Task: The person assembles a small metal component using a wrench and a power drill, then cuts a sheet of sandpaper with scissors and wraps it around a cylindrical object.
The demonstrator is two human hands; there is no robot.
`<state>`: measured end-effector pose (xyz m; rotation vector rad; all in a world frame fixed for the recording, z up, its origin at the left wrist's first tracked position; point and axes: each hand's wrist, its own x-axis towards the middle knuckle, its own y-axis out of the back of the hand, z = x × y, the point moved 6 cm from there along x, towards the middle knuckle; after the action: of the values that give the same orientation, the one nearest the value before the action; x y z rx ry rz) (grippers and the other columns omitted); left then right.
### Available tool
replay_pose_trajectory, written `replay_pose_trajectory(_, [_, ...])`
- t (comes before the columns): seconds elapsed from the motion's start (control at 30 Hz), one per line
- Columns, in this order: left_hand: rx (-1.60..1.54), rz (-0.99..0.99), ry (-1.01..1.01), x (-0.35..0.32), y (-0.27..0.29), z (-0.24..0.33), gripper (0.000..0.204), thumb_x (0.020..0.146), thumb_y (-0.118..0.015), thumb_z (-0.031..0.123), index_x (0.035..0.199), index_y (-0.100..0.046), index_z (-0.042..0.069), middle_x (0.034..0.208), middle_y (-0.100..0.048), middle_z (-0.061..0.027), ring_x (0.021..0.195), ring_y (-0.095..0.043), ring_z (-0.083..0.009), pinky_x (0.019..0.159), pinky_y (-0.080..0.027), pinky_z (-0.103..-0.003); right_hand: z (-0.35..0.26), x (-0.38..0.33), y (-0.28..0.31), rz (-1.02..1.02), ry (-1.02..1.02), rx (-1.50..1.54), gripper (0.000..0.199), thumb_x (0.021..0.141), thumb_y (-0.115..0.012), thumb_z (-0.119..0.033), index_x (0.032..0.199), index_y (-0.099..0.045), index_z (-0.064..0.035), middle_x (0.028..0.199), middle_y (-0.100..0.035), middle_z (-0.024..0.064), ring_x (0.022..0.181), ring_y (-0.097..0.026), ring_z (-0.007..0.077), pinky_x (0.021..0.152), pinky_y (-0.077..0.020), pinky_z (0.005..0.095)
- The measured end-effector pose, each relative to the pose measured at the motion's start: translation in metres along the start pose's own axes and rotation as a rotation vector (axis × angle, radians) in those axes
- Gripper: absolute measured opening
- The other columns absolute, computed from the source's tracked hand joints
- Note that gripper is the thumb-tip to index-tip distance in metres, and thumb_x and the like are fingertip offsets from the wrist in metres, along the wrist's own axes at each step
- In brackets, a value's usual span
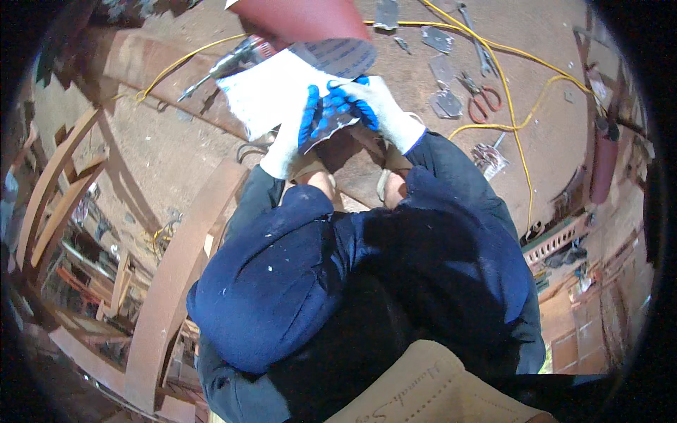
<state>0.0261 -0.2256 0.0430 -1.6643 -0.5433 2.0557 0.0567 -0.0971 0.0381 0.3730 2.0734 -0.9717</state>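
Observation:
I am squatting, both hands in white gloves with blue-coated palms. My left hand (290, 137) is closed on the near edge of a pale sheet of what looks like sandpaper (262, 90), its surface washed out by bright light. Closed on the same sheet from the other side is my right hand (384, 113), fingers curled inward. A ragged, dark lower edge shows between the hands. Just beyond them lies a curled dark-red sandpaper roll (300, 20) with a grey printed backing; whether it joins the sheet I cannot tell.
A power tool with a long bit (236, 60) lies left of the roll. Red-handled pliers (484, 106), a wrench (478, 41) and thin grey pieces (446, 103) lie to the right. A yellow cable (523, 162) crosses the floor. Curved wooden parts (176, 282) stand on my left.

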Motion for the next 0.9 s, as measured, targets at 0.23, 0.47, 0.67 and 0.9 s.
replay_pose_trajectory(0.23, [0.588, 0.1, -0.125, 0.012, 0.009, 0.003, 0.036, 0.093, -0.051, 0.047, 0.094, -0.058, 0.011, 0.075, -0.058, -0.0007, 0.057, -0.05, -0.0065, 0.048, -0.039, -0.019, -0.045, -0.028, 0.074, 0.095, 0.359, -1.269, 0.038, 0.083, -0.064, -0.027, 0.117, -0.059, -0.0112, 0.101, -0.065, 0.0109, 0.09, -0.063, 0.0248, 0.075, -0.0493, 0.0352])
replay_pose_trajectory(0.47, [0.425, 0.227, -0.208, 0.017, 0.012, 0.024, 0.034, 0.092, -0.054, 0.047, 0.085, -0.055, 0.014, 0.067, -0.052, 0.0022, 0.047, -0.04, -0.0037, 0.04, -0.028, -0.017, -0.065, -0.117, 0.28, 0.798, 0.395, -1.837, 0.063, 0.077, -0.071, -0.024, 0.132, -0.045, -0.0053, 0.12, -0.056, 0.0144, 0.11, -0.054, 0.0322, 0.093, -0.0435, 0.0407])
replay_pose_trajectory(0.67, [0.389, 0.239, -0.279, 0.003, 0.016, 0.033, 0.036, 0.09, -0.056, 0.046, 0.085, -0.057, 0.011, 0.071, -0.056, 0.0004, 0.052, -0.045, -0.0046, 0.043, -0.033, -0.018, -0.049, -0.113, 0.282, 0.708, 0.452, -1.707, 0.071, 0.076, -0.071, -0.013, 0.136, -0.035, -0.0047, 0.122, -0.056, 0.0187, 0.109, -0.056, 0.0354, 0.091, -0.0451, 0.041])
replay_pose_trajectory(0.9, [0.352, 0.264, -0.291, 0.001, 0.009, 0.032, 0.035, 0.091, -0.056, 0.045, 0.085, -0.056, 0.011, 0.069, -0.055, 0.0008, 0.05, -0.044, -0.0043, 0.042, -0.031, -0.017, -0.056, -0.109, 0.27, 0.705, -0.006, -1.558, 0.067, 0.074, -0.069, -0.011, 0.133, -0.039, -0.0089, 0.124, -0.055, 0.0207, 0.11, -0.056, 0.0376, 0.088, -0.0467, 0.0435])
